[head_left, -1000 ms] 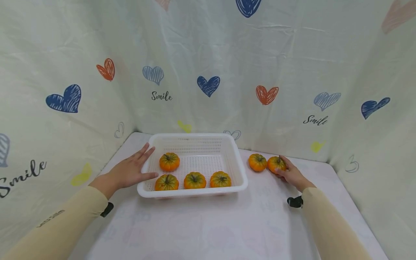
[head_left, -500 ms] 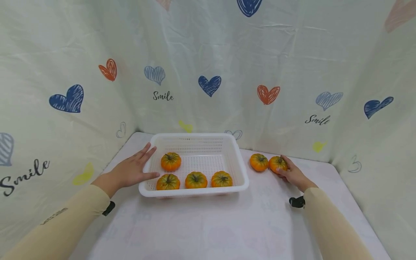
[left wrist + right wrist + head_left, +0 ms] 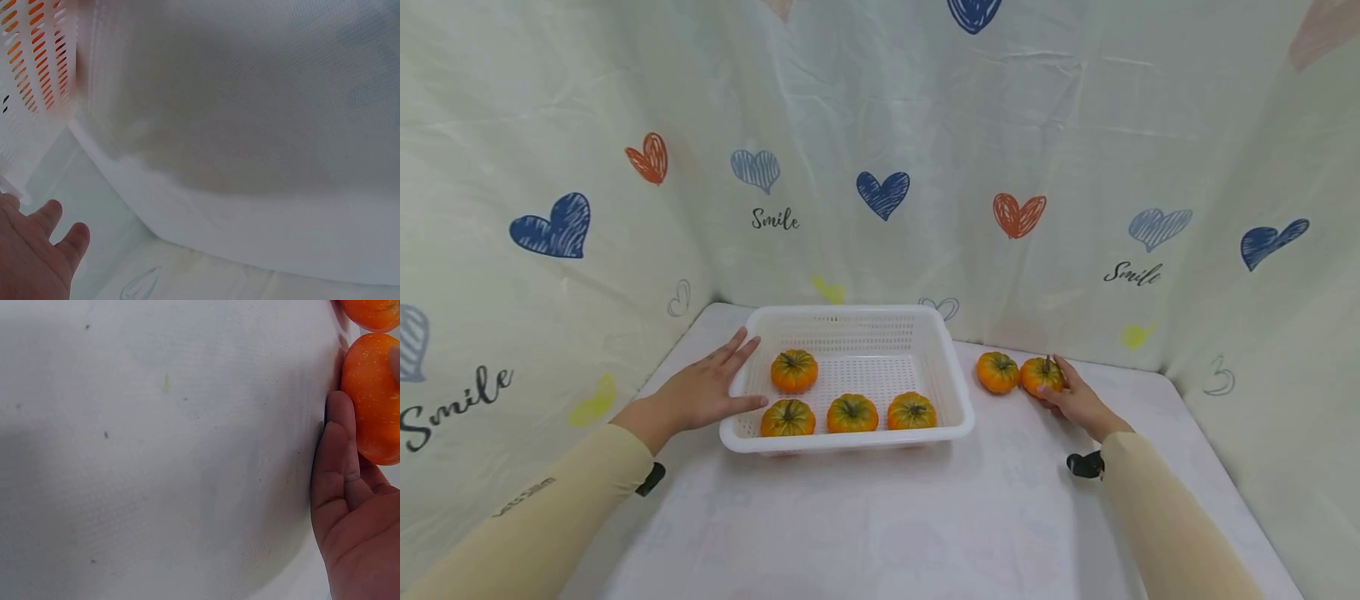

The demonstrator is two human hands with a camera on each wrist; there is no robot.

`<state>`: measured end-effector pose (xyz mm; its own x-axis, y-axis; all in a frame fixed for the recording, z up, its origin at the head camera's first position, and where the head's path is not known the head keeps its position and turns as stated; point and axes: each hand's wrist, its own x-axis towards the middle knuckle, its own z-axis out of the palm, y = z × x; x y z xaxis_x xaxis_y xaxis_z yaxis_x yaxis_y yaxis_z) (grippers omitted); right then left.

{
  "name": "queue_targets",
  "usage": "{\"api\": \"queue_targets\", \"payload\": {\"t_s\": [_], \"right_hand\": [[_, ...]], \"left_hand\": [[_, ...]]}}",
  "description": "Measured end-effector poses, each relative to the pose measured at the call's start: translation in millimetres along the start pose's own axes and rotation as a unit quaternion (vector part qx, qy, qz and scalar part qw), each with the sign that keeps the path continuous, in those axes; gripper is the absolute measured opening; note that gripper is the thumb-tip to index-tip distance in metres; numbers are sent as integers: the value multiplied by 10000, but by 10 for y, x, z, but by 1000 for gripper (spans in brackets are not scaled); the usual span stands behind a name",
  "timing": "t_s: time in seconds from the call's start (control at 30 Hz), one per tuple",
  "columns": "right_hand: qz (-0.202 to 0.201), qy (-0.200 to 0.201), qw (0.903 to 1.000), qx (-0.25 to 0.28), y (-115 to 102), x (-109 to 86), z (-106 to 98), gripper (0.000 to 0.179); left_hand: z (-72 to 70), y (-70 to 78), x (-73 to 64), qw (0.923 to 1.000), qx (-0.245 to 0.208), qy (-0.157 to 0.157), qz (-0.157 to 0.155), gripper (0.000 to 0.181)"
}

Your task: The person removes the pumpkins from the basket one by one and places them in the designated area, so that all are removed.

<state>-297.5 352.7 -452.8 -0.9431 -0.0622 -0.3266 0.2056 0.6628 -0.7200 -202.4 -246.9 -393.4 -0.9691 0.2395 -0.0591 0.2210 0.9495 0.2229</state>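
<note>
A white perforated plastic basket (image 3: pixel 846 444) stands on the table and holds several small orange-and-green pumpkins, one of them a pumpkin (image 3: pixel 794 371) at the back left. My left hand (image 3: pixel 700 396) spreads its straight fingers against the basket's left rim, thumb reaching over the front corner. To the right of the basket, my right hand (image 3: pixel 1078 408) holds a pumpkin (image 3: pixel 1037 375) between thumb and fingers. In the right wrist view, fingers (image 3: pixel 340 425) curve low along the side of that pumpkin (image 3: pixel 372 394). Another pumpkin (image 3: pixel 997 372) sits directly to its left, overlapping it in the head view.
The white-covered table (image 3: pixel 865 517) ends at the back and sides against a pale curtain (image 3: pixel 820 100) printed with hearts and the word "Smile". The basket wall (image 3: pixel 40 75) rises beside the left hand in the left wrist view.
</note>
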Motion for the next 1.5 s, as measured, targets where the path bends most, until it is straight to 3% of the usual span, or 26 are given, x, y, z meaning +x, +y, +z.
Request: {"api": "queue_targets", "payload": {"t_s": [0.57,0.83,1.0,1.2,1.5], "right_hand": [[208,235,9994,167,85,-12,-26,99],[280,-24,9995,112,57,-144,-92,102],[92,22,9999,-140,-21,-243,-193,98],[-518,359,9966,-534,-322,-327,-342,92],[-1592,390,9829,-836,-1196,-410,-358,89]], "left_hand": [[-58,59,35,10000,-22,-15,64,101],[-47,53,35,9999,-67,-44,65,100],[-30,17,31,9999,-65,-92,45,100],[-8,-8,8,9999,-127,-83,-9,102],[-45,37,-35,9999,-146,-7,57,101]]}}
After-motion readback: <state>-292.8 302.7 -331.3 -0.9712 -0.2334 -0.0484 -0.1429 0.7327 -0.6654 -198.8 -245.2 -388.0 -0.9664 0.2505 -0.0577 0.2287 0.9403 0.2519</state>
